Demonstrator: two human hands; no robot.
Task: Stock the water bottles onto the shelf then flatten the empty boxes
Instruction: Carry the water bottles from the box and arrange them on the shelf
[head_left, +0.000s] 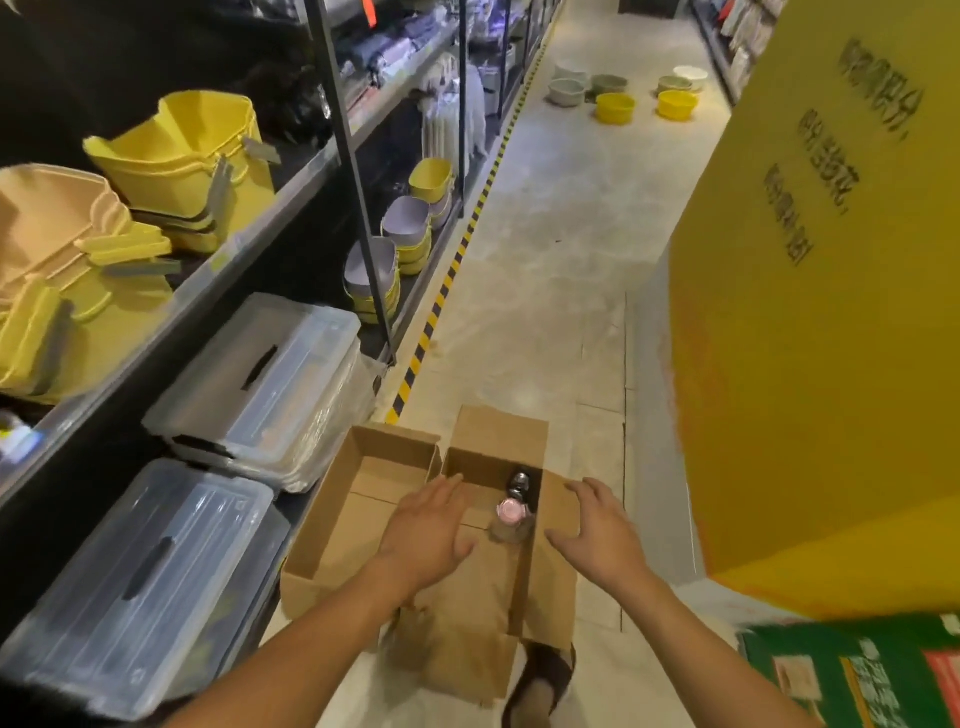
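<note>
Below, open cardboard box (498, 519), pink-capped bottle (511, 517) inside, both hands empty, spread.

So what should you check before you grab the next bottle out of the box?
1. Bottles left in the right box: ok, a pink-capped bottle and a dark-capped bottle.
2. Left hand free: ok, open, holding nothing.
3. Right hand free: ok, open, holding nothing.
4. Box flaps out of the way: ok, folded open.
5. Left box empty: ok, only cardboard shows.
6. Shelf space for bottles: cannot tell.
</note>
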